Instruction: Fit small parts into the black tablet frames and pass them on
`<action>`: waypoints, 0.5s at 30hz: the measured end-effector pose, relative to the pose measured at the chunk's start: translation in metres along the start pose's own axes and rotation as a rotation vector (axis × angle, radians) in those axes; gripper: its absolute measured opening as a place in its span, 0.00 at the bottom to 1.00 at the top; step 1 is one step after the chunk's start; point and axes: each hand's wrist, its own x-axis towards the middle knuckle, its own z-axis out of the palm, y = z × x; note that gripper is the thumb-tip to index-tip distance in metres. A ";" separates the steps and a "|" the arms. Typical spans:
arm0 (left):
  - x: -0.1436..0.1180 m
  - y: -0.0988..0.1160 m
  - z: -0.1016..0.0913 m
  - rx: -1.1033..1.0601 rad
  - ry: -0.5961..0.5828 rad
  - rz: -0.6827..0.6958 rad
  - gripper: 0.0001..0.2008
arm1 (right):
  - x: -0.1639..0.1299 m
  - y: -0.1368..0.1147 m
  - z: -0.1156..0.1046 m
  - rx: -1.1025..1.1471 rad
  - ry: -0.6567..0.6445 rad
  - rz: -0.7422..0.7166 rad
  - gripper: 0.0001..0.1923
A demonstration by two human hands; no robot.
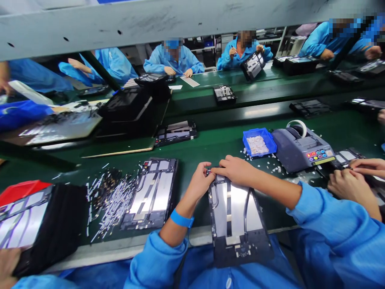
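An opened tablet with bare silver battery cells and black cables lies in front of me. Its lower end hangs over the bench edge toward my lap. My left hand is curled round its upper left corner, thumb on top; a blue band circles that wrist. My right hand reaches over the tablet's top end, its fingers closed together near the left thumb. Any small part between the fingertips is hidden. A second opened tablet rests on the bench to the left, atop what looks like a short stack.
Beside that stack lies a pile of thin strips. A blue tray of small pale pieces and a grey tape dispenser stand at the back right. A neighbour's hands work at right. Co-workers sit beyond the green conveyor. A metal beam crosses overhead.
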 end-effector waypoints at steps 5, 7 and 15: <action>-0.019 -0.001 -0.012 0.040 0.093 0.060 0.26 | -0.016 0.010 -0.008 0.236 0.193 0.165 0.26; -0.042 -0.010 -0.017 0.066 0.144 0.080 0.28 | -0.043 0.009 -0.014 0.290 0.339 0.398 0.23; -0.117 -0.044 0.009 0.137 -0.037 0.208 0.31 | -0.131 -0.070 -0.010 0.586 0.067 0.760 0.22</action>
